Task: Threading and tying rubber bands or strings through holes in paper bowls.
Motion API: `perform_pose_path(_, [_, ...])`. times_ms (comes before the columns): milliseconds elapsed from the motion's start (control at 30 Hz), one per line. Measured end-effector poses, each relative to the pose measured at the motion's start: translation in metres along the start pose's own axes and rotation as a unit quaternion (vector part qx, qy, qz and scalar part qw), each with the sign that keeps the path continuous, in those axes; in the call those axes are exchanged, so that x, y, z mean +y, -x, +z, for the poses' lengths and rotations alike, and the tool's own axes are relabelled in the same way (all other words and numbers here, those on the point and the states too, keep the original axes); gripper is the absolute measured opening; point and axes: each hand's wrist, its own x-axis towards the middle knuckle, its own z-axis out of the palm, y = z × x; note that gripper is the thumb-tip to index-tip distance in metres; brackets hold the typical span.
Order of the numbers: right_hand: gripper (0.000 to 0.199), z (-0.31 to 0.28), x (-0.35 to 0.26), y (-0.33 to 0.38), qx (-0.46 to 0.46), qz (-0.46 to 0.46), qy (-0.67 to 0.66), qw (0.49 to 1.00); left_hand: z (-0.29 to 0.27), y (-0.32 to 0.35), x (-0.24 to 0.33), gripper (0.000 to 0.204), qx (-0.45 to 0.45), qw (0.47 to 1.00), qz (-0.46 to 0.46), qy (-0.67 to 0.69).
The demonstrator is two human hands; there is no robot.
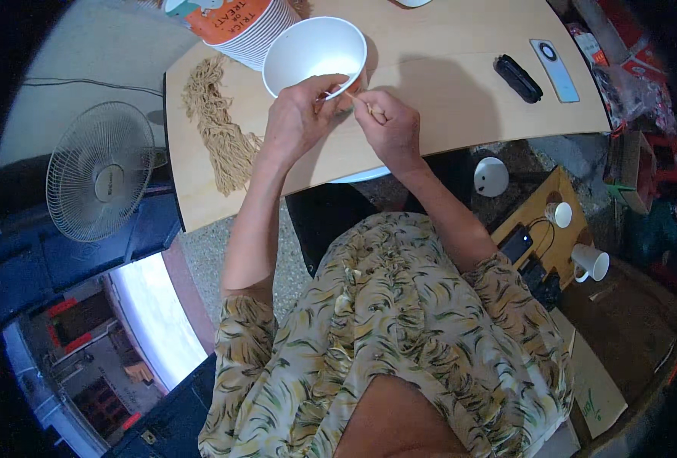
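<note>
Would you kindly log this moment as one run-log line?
left hand: pinching thin strand by white bowl | right hand: pinching same strand | strand pile: on wooden table, left of hands

Thin strand (351,98) at the white bowl (308,47)
The pale strand stretches between both hands just beside the bowl's near rim; the bowl sits upright.

Both hands (346,118) at white bowl (314,53)

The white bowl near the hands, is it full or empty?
Empty: the white bowl is tilted toward the camera, and its inside shows only bare white.
</note>
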Motion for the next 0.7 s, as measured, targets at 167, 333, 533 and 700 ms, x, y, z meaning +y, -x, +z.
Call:
perform_pose_path(167, [0.009,0.004,0.0,-0.003,0.011,-0.005,-0.007,1.0,-0.002,0.0,0.001,0.028,0.002,1.0,0.01,-0.013])
perform_pose_path(333, [0.012,0.004,0.003,-0.004,-0.003,0.004,-0.001,1.0,0.001,0.002,0.009,0.027,0.003,1.0,0.025,0.001])
perform_pose_path(533, [0.012,-0.005,0.003,-0.004,-0.065,0.045,0.004,0.997,-0.002,0.004,0.009,0.021,-0.022,0.999,-0.025,0.029])
perform_pose_path(700, [0.024,-0.019,-0.009,-0.013,-0.047,0.077,-0.067,0.994,-0.005,0.007,0.006,0.021,0.044,0.992,-0.002,0.117])
